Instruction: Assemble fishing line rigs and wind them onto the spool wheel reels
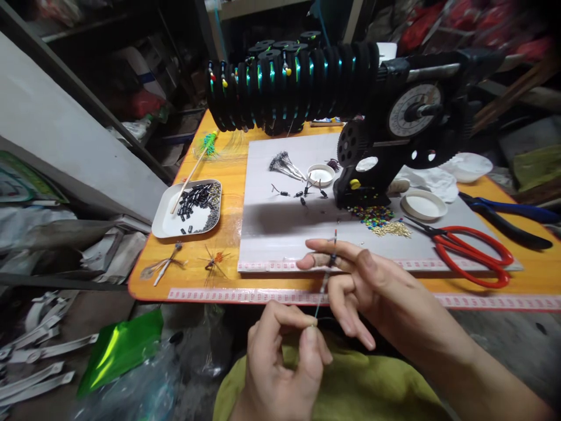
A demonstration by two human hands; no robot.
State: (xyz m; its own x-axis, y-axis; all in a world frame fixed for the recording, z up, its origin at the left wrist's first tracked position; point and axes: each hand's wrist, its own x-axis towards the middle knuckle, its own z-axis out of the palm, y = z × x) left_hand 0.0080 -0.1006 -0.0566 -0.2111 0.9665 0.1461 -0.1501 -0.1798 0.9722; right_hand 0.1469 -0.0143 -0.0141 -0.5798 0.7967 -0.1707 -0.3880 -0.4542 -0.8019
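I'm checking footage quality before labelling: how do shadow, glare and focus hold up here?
All in the head view: a broad dark shadow lies across the grey board in front of the black spools; a bright streak of glare crosses the green foil; the red bundles at upper right look blurred; the strand at the left hand is too fine for clear detail.

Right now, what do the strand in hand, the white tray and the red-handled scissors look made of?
Strand: perhaps nylon or thread; thin, bluish, too fine to settle. Tray: probably plastic; smooth white, rounded corners. Scissors: likely metal blades, dark; glossy red handles, probably plastic.
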